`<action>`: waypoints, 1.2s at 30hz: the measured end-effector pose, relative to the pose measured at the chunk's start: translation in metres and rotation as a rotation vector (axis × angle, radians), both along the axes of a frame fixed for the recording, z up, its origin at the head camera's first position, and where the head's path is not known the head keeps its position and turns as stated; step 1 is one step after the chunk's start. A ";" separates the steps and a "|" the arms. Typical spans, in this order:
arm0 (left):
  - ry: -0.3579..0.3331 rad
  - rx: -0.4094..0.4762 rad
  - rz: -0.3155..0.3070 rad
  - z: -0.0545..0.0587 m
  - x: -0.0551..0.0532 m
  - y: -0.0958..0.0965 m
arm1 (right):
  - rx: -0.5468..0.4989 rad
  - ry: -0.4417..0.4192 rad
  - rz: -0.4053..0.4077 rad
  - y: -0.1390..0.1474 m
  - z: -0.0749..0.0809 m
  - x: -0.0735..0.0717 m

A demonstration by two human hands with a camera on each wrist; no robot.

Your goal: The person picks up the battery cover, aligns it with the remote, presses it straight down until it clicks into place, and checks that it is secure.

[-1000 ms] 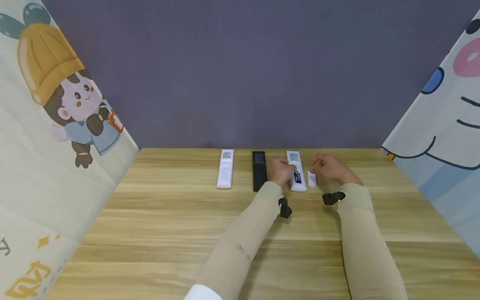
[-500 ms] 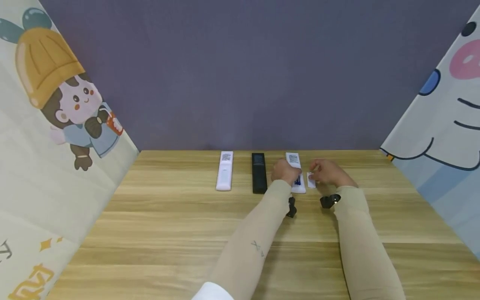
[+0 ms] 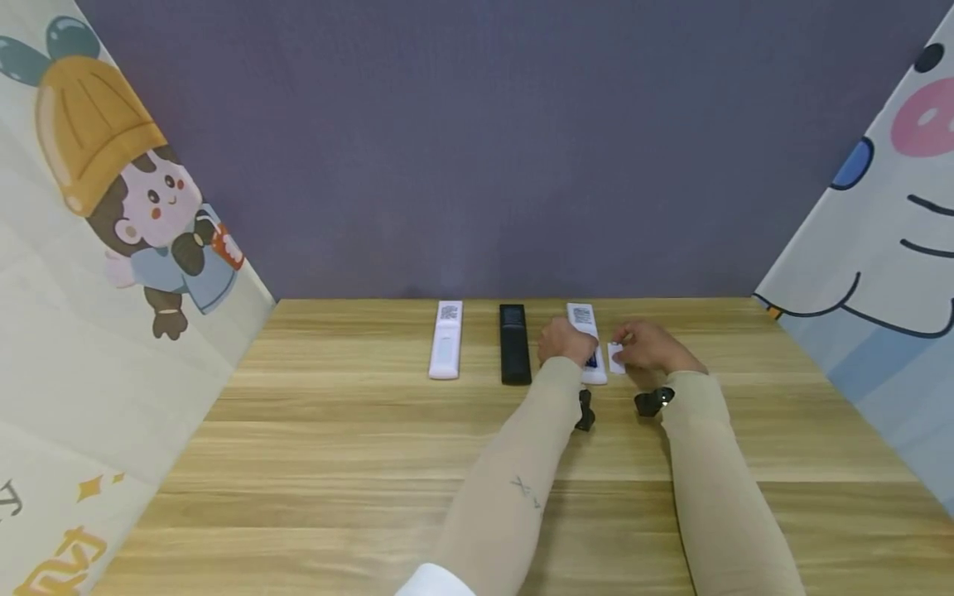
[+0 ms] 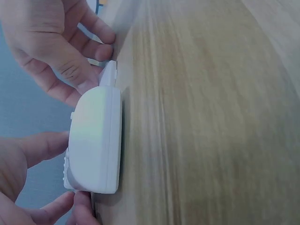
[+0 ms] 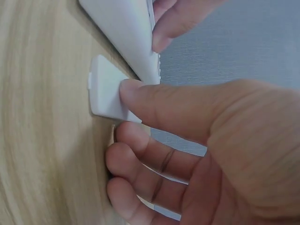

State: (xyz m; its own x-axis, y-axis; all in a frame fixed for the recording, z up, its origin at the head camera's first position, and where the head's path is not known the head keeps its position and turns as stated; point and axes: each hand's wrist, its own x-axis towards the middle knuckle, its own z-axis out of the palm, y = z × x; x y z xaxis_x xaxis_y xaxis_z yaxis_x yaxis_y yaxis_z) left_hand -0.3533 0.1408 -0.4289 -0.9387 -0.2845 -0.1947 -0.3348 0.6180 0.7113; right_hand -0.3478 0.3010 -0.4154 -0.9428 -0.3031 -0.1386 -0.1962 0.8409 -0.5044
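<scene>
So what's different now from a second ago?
The right hand has taken hold of the small white cover. The left hand has moved right, farther over the open white remote, hiding more of its battery slot. The black remote and other white remote lie as before.

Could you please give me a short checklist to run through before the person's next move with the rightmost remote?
1. Rightmost white remote steadied: ok, the left hand grips it.
2. Battery cover in hand: ok, the right hand pinches it beside that remote.
3. Blue battery fully seated: cannot tell, only a patch of it shows.
4. Left hand out of the battery's way: not ok, it hides part of it in the head view.
5. Black remote and leftmost white remote out of both hands: ok, they lie to the left, neither one held.
</scene>
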 end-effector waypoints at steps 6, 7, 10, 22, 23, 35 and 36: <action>-0.029 0.023 0.005 0.000 -0.001 0.001 | -0.012 -0.017 -0.012 0.000 -0.003 -0.001; -0.031 0.023 0.007 0.000 -0.001 0.001 | -0.017 -0.019 -0.013 0.000 -0.004 -0.001; -0.036 0.021 0.011 0.000 -0.001 0.001 | -0.018 -0.040 -0.018 0.000 -0.004 -0.001; -0.008 0.043 0.036 -0.002 0.000 0.003 | -0.009 -0.097 -0.001 0.005 -0.005 0.000; -0.005 0.042 0.035 -0.002 0.000 0.003 | -0.011 -0.099 0.000 0.005 -0.006 0.000; 0.008 0.036 0.042 -0.003 0.000 0.005 | -0.028 -0.088 0.023 0.009 -0.007 -0.002; 0.009 0.033 0.042 -0.004 0.001 0.006 | -0.034 -0.091 0.021 0.009 -0.007 -0.002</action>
